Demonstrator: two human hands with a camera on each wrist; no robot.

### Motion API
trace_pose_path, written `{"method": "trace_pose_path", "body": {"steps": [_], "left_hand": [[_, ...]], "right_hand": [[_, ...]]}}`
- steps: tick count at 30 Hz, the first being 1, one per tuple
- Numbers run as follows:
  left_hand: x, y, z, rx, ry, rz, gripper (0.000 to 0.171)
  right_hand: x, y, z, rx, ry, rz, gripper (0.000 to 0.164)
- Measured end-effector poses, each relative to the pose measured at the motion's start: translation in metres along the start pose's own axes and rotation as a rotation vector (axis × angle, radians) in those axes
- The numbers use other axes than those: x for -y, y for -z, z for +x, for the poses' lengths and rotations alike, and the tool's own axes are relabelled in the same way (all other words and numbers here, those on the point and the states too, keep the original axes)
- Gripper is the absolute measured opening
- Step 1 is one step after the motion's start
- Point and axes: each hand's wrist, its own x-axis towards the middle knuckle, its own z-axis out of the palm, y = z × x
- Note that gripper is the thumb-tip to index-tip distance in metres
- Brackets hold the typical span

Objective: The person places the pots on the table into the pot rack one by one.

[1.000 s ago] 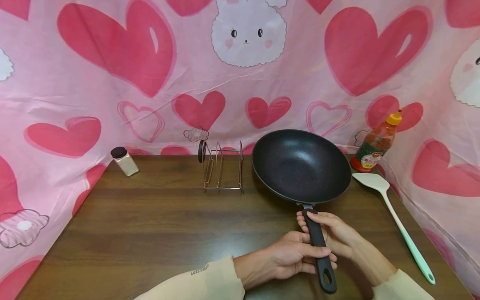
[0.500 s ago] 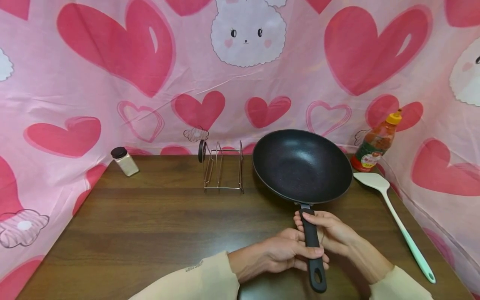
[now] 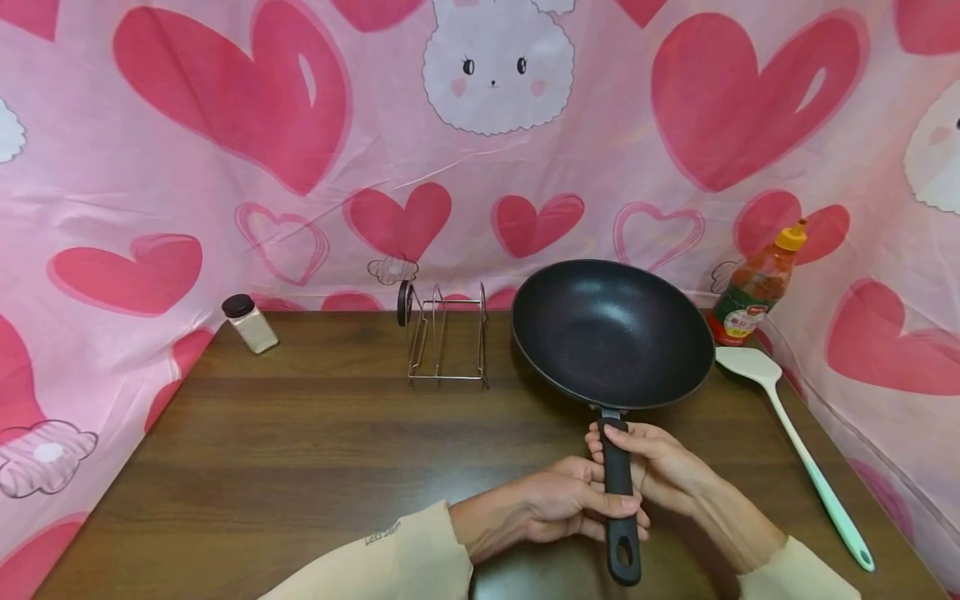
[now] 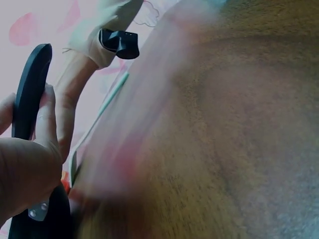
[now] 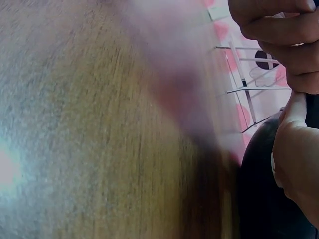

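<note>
A black wok (image 3: 611, 333) with a long black handle (image 3: 618, 467) is at the right of the table in the head view, its handle towards me. My left hand (image 3: 558, 504) grips the handle's lower half, thumb laid across the top. Closer to the bowl, my right hand (image 3: 675, 471) holds the handle with its thumb on top and fingertips showing on the left side. In the left wrist view, the handle (image 4: 30, 94) rises past the left hand (image 4: 25, 169). The right wrist view shows the wok's dark side (image 5: 259, 169) beside the right hand (image 5: 299, 159).
Left of the wok stands a wire rack (image 3: 447, 377) with a black round knob. A dark-capped seasoning jar (image 3: 257, 331) is at the far left. To the right are a red sauce bottle (image 3: 756, 287) and a spatula (image 3: 806, 450). Heart-printed cloth (image 3: 292, 108) backs the table (image 3: 315, 467).
The handle's end has swung left, with both hands moving along on it. The wok's bowl has shifted slightly right. Both hands keep their hold.
</note>
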Motion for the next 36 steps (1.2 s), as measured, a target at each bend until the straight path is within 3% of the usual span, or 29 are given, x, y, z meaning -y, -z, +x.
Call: {"method": "trace_pose_path", "body": {"steps": [13, 17, 22, 25, 30, 36], "left_hand": [[-0.017, 0.001, -0.006, 0.088, -0.055, 0.025, 0.017], [-0.027, 0.001, -0.008, 0.134, -0.067, 0.027, 0.012], [-0.036, 0.005, -0.011, 0.176, -0.09, 0.04, 0.016], [-0.04, 0.008, -0.014, 0.206, -0.092, 0.045, 0.018], [-0.044, 0.013, -0.017, 0.254, -0.1, 0.065, 0.019], [-0.041, 0.019, -0.02, 0.219, -0.137, 0.077, 0.019]], "right_hand": [[0.01, -0.012, -0.001, -0.004, 0.123, -0.099, 0.032], [0.012, -0.014, -0.001, 0.07, 0.191, -0.068, 0.036], [0.012, -0.019, 0.004, 0.206, 0.284, 0.024, 0.041], [0.012, -0.023, 0.007, 0.246, 0.32, 0.048, 0.042], [0.015, -0.031, 0.009, 0.206, 0.338, -0.004, 0.038], [0.017, -0.036, 0.013, 0.13, 0.325, -0.12, 0.033]]}}
